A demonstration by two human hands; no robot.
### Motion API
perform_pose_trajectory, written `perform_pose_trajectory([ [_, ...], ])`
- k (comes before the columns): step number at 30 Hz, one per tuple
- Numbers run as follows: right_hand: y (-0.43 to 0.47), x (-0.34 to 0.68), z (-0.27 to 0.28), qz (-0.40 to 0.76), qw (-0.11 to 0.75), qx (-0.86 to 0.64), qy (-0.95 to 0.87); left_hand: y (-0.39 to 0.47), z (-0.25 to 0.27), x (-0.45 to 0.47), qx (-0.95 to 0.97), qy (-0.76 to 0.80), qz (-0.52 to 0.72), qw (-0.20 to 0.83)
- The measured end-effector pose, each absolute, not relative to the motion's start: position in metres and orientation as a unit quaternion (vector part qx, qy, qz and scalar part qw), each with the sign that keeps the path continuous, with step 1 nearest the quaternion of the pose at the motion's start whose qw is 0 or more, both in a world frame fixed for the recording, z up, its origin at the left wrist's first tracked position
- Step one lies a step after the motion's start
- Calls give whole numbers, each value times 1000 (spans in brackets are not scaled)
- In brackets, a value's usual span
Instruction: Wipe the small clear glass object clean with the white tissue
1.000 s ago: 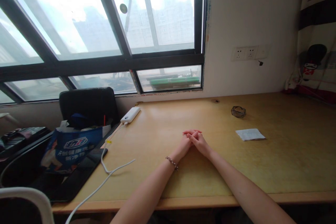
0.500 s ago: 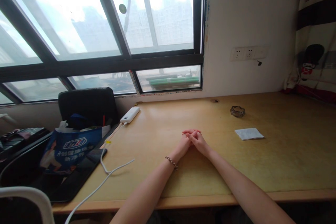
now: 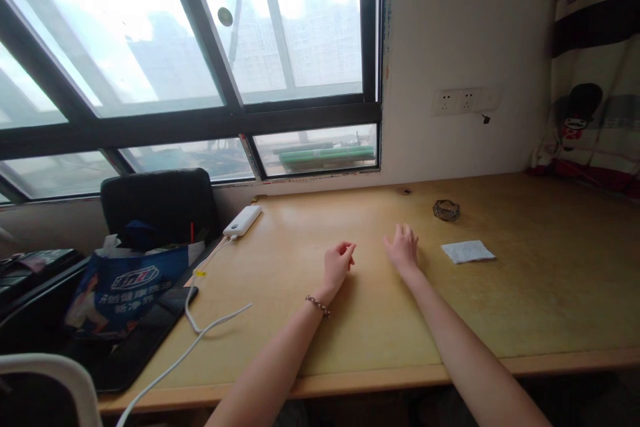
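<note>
My left hand (image 3: 340, 264), with a beaded bracelet (image 3: 318, 305) at its wrist, is held over the wooden desk (image 3: 370, 340). Its fingers are curled in, and nothing shows in them. To its right, my right hand (image 3: 403, 248) has its fingers apart and bent toward the desktop, holding nothing. The hands are separate, with a gap between them. Beyond the right hand stands a dark, faceted round thing like a glass ashtray (image 3: 446, 210). A folded white tissue (image 3: 467, 251) lies flat to the right of that hand.
A white power bank (image 3: 243, 221) sits at the desk's left edge, its white cable (image 3: 200, 332) running toward me. On the left are a black chair (image 3: 157, 203) and a blue bag (image 3: 131, 290). Behind the desk are a window and a wall socket (image 3: 467, 101).
The hands, clasped together before, have come apart. My right hand has moved right and slightly away with its fingers spread; my left has drawn a little left. The view has shifted slightly.
</note>
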State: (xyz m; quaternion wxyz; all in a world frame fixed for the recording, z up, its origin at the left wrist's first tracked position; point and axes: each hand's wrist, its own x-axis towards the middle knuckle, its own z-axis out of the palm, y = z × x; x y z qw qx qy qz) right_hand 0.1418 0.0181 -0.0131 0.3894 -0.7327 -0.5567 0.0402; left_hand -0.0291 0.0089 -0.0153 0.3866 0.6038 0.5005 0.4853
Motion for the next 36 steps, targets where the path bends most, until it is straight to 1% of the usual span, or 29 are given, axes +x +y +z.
perform_pose_trajectory([
  [1, 21, 152, -14, 10, 377, -773, -510, 11, -14, -33, 605, 512, 488, 365],
  [3, 24, 171, -15, -15, 349, -835, -425, 14, -10, -38, 606, 521, 498, 338],
  [5, 26, 184, -17, -2, 321, -873, -366, 16, -7, -43, 603, 520, 506, 331],
  [7, 28, 188, -19, 16, 307, -882, -358, 17, -7, -45, 602, 524, 509, 324],
  [10, 30, 176, -20, 43, 320, -820, -472, 18, -9, -47, 609, 531, 503, 307],
  [14, 25, 144, -19, 148, 314, -649, -676, 16, -13, -45, 615, 538, 501, 284],
  [18, 13, 124, -18, 130, 279, -542, -782, 14, -13, -42, 632, 537, 498, 254],
  [24, 7, 110, -18, 98, 226, -475, -845, 4, -8, -36, 677, 528, 479, 184],
  [27, 4, 97, -24, 96, 253, -457, -847, 0, -2, -25, 699, 519, 465, 163],
  [29, 0, 90, -29, 116, 257, -425, -860, 1, 8, -10, 744, 490, 432, 140],
  [33, -4, 83, -37, 142, 244, -427, -859, 15, 38, 53, 850, 375, 355, 104],
  [36, -2, 76, -37, 144, 208, -481, -839, 29, 56, 126, 885, 307, 335, 105],
])
